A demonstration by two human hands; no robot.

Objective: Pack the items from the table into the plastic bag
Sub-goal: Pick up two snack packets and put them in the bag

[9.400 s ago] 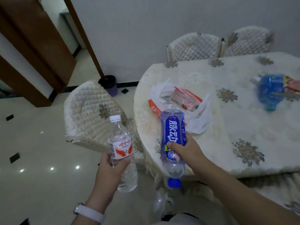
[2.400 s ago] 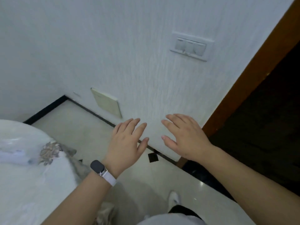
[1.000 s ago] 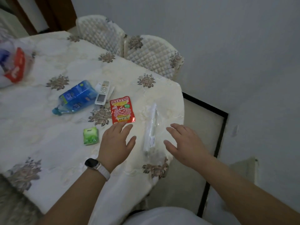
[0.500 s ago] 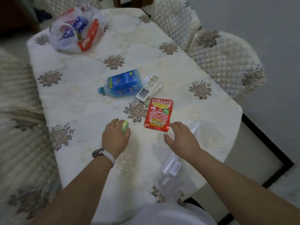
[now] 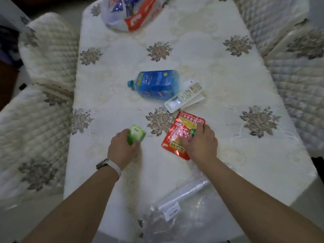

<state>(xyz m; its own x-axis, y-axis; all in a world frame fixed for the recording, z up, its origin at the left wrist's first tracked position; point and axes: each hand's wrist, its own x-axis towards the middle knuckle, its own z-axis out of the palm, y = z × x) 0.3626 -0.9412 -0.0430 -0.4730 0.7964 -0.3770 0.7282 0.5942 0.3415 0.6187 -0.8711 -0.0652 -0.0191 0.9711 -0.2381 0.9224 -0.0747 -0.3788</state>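
Gripping the green pack (image 5: 136, 134) in my closed left hand (image 5: 122, 148), I press my right hand (image 5: 199, 142), fingers spread, on the red pouch (image 5: 182, 134); hold unclear

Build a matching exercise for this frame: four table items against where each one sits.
Items:
1. small green packet
2. red foil pouch
3. blue plastic bottle
4. white plastic bag with goods

Places:
A. far end of the table
B. gripped in the left hand
C. lying on its side mid-table
D. under the right hand

Pairs: 1-B, 2-D, 3-C, 4-A
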